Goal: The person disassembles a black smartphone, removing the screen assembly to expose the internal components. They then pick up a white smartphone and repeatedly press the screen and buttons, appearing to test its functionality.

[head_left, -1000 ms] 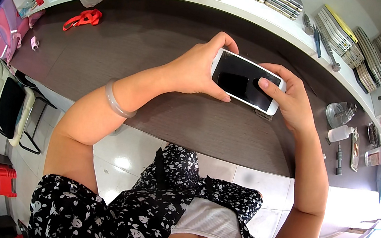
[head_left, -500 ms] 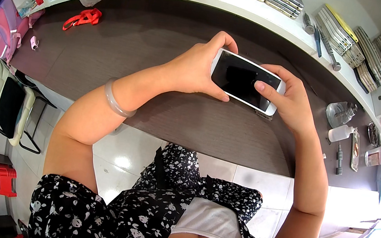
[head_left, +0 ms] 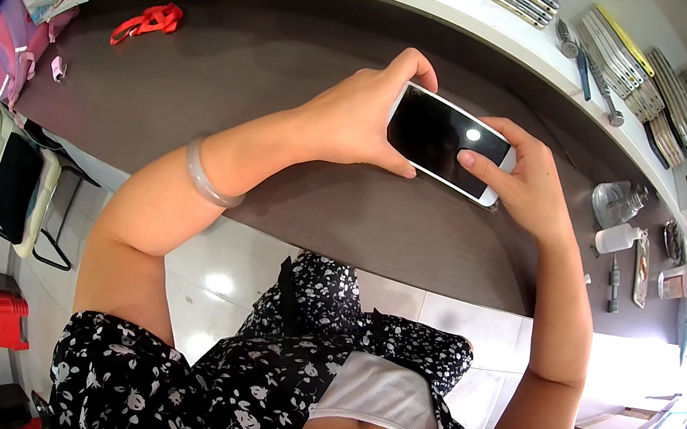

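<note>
White-framed, black-faced slim smartphone (head_left: 441, 140) sat over the dark-brown wood-grain desk (head_left: 248, 51) — left hand (head_left: 363, 117) gripped one end, right hand (head_left: 529, 188) the other, thumb (head_left: 479, 163) over screen (head_left: 419, 137). Screen dark — I judged little done, remainder unclear.

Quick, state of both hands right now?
Left hand: closed on the left end of the white phone.
Right hand: closed on the phone's right end, thumb over its dark front.
</note>
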Demonstrator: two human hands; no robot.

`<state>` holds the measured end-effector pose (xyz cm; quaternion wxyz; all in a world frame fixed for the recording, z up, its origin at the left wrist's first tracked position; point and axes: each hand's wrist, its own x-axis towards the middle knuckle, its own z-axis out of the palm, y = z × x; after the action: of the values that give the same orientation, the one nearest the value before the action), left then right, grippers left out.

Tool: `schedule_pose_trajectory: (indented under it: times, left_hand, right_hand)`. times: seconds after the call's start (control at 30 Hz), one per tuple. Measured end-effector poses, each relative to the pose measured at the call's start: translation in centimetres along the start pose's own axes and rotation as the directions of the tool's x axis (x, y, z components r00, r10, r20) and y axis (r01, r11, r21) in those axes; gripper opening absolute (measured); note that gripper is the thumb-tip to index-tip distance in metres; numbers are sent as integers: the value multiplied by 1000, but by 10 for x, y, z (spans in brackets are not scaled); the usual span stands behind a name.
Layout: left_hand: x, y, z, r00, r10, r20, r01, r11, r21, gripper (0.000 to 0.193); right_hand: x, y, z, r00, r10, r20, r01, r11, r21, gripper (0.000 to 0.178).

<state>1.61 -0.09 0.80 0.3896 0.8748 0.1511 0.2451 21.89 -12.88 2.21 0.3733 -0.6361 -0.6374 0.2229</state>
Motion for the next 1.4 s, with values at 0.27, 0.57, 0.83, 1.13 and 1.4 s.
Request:
schedule_pose_trajectory:
  times: [0.27, 0.57, 0.83, 1.13, 1.4]
  left_hand:
    - [2, 1, 0, 1000, -21, -2, 21, 1000, -23, 73]
    - [2, -3, 0, 1000, 8, -9, -8, 999, -49, 74]
    - [3, -4, 1, 1000, 11, -8, -11, 999, -38, 74]
    - [2, -2, 0, 1000, 4, 3, -4, 999, -50, 74]
    - [2, 0, -1, 1000, -11, 13, 12, 999, -47, 75]
  right_hand:
    - [0, 2, 0, 1000, 25, -13, -25, 999, 45, 39]
    - [2, 4, -1, 999, 39, 1, -39, 997, 71, 41]
    - [3, 8, 0, 1000, -4, -11, 5, 997, 80, 38]
    - [3, 9, 1, 1000, 11, 2, -11, 996, 93, 37]
    - [4, 11, 0, 1000, 5, -2, -5, 997, 82, 39]
